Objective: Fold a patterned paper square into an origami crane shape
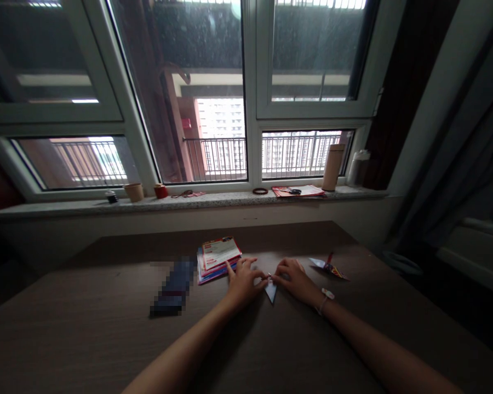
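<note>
Your left hand [243, 282] and right hand [296, 279] both pinch the folded paper [270, 290] on the table [107, 328], fingers closed. You seem mid-crease, so any next press needs aligned edges.

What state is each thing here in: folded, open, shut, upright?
folded paper: creased to a point, pinched between both hands
left hand: fingertips closed on the paper
right hand: fingertips closed on the paper
paper figure: fully folded, lying untouched
leaflet stack: flat, slightly fanned
flask: upright
window: shut
</note>
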`<state>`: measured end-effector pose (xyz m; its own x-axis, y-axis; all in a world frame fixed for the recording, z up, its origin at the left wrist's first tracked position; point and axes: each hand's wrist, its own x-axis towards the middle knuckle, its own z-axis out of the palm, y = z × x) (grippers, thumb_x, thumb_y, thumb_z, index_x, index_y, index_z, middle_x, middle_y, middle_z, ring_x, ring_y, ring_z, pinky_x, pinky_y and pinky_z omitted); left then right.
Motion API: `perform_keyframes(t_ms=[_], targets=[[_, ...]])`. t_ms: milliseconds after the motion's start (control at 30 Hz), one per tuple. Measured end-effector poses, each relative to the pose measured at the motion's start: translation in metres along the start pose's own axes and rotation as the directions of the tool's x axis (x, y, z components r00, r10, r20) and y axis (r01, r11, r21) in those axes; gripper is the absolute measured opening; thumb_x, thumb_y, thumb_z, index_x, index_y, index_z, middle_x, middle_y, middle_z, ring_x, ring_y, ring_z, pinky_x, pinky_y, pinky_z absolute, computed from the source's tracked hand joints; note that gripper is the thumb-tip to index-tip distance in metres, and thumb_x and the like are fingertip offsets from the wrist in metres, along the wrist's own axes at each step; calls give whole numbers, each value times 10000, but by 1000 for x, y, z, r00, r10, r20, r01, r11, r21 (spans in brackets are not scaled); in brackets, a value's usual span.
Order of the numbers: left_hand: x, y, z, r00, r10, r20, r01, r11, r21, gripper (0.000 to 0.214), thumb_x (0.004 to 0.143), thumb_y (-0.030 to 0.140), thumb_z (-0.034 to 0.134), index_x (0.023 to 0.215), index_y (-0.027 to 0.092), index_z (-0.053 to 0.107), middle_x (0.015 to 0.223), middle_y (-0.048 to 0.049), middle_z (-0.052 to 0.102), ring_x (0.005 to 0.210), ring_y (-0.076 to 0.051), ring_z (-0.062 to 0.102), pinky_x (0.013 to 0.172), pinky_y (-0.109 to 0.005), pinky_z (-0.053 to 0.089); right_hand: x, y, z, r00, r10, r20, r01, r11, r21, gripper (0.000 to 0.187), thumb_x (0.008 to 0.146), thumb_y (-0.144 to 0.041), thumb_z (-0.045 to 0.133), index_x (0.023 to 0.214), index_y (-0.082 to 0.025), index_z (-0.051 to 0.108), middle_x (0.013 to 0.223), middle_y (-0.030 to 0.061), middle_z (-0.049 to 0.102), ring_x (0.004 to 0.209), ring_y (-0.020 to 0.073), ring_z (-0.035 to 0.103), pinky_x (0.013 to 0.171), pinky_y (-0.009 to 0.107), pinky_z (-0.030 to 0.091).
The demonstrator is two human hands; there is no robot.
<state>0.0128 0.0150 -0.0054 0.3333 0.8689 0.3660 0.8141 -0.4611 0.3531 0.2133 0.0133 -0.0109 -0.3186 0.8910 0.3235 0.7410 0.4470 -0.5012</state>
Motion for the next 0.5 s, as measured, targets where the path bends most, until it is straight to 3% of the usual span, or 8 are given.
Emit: perform_keyframes(t_ms=[167,500], targets=[[5,2,3,999,-41,-3,41,999,4,71,773,373,711,802,313,736,1297,-40,553,1270,-334,362,985,-777,-28,3,-4,4,997,52,-52,-53,999,-9,285,880,-496,538,804,-248,654,993,26,570,1026,220,492,991,431,323],[7,6,3,997,-76,-2,76,997,-16,88,762,379,724,805,302,716,1281,-40,565,1253,-338,380,961,-797,28,4,-7,3,997,76,-2,-76,997,-28,148,856,-422,587,917,-302,648,1089,13,543,1126,233,450,1058,480,224]])
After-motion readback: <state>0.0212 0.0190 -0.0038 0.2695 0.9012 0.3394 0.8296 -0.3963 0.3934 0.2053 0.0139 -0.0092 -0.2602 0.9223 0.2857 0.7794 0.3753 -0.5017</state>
